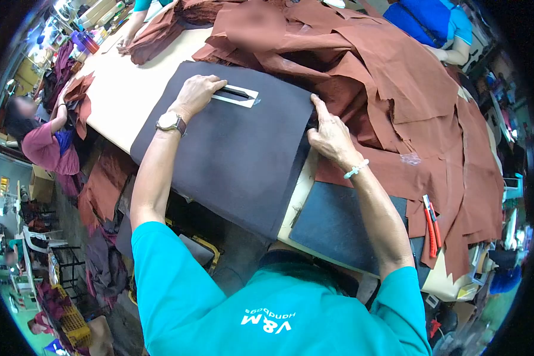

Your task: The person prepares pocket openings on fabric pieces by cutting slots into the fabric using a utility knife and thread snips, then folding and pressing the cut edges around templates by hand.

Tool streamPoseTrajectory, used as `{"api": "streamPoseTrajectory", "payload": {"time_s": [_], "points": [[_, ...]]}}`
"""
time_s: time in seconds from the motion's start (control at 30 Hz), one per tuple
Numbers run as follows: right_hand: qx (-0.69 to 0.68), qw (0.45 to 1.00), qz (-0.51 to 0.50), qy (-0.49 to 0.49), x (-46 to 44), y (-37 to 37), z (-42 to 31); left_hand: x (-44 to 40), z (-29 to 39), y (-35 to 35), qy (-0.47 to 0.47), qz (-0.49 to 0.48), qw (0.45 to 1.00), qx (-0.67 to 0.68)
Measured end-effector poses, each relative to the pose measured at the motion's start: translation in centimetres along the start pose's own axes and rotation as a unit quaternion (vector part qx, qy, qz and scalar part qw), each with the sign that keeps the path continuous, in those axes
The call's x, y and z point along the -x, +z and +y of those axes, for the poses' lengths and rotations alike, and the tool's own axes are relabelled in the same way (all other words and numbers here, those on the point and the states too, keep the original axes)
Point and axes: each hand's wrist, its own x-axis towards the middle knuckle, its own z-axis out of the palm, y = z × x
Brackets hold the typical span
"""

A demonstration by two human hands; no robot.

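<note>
A large dark sheet (231, 154) lies over the table edge in front of me. My left hand (197, 95), with a watch at the wrist, rests on its upper part. Its bent fingers are closed over the left end of a white strip (234, 101) that has a slim black piece along it. The fingertips there are partly hidden. At the sheet's right edge, my right hand (332, 133) grips the border, index finger stretched along the corner and the other fingers curled in. A pale bracelet circles that wrist.
Brown leather pieces (397, 89) are heaped across the table's back and right. A dark board (344, 222) lies beneath my right forearm. Red cutters (431, 225) rest at the right. Other people work around the table, including one at the left (47, 139) handling brown pieces.
</note>
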Motion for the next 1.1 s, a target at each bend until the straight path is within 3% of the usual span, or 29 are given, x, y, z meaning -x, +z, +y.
{"api": "streamPoseTrajectory", "payload": {"time_s": [0.07, 0.17, 0.27, 0.37, 0.57, 0.63, 0.7, 0.8, 0.87, 0.93, 0.97, 1.03, 1.1], "points": [[-0.008, 0.999, -0.033, 0.016, 0.3, 0.0, -0.7, 0.3, -0.2, 0.4, 0.017, 0.025, 1.000, 0.001], [0.000, 0.994, 0.070, -0.088, 0.0, 2.0, 0.6, 0.0, -0.3, 0.6, 0.011, 0.035, 0.999, 0.010], [0.010, 0.998, 0.059, -0.025, -0.6, 1.7, 0.1, -0.2, -0.8, 1.0, 0.001, 0.018, 1.000, 0.006], [0.074, 0.993, 0.087, -0.021, -0.4, -0.3, -0.1, -0.3, -0.9, 1.1, -0.005, 0.014, 1.000, 0.007], [0.189, 0.974, 0.128, -0.006, 0.7, -9.5, -0.5, -0.5, -0.9, 0.6, 0.007, -0.003, 1.000, 0.007], [0.150, 0.972, 0.175, -0.035, 1.2, -11.9, -0.7, -0.4, -1.0, 0.7, 0.022, 0.006, 1.000, 0.003], [0.035, 0.970, 0.207, -0.123, 1.5, -13.5, -1.0, -0.2, -1.2, 1.0, 0.041, 0.019, 0.999, -0.003], [-0.082, 0.969, 0.190, -0.135, 2.0, -13.0, -4.3, 0.1, -1.4, 2.0, 0.069, 0.067, 0.995, -0.016], [-0.192, 0.966, 0.117, -0.129, 2.3, -11.2, -6.7, 0.3, -0.5, 1.0, 0.038, 0.055, 0.998, 0.004], [-0.153, 0.971, 0.076, -0.169, 2.1, -6.7, -9.4, 0.5, -0.5, 0.8, 0.043, 0.058, 0.997, 0.005], [-0.154, 0.979, 0.021, -0.132, 2.0, -5.6, -10.4, 0.6, -1.0, 1.4, 0.064, 0.070, 0.996, 0.000], [-0.156, 0.976, 0.008, -0.155, 1.1, -2.0, -10.0, 0.7, -1.2, 1.6, 0.087, 0.087, 0.992, -0.001], [-0.127, 0.985, -0.012, -0.119, 0.4, 0.1, -9.2, 0.9, -1.0, 1.3, 0.091, 0.097, 0.991, 0.006]]}}
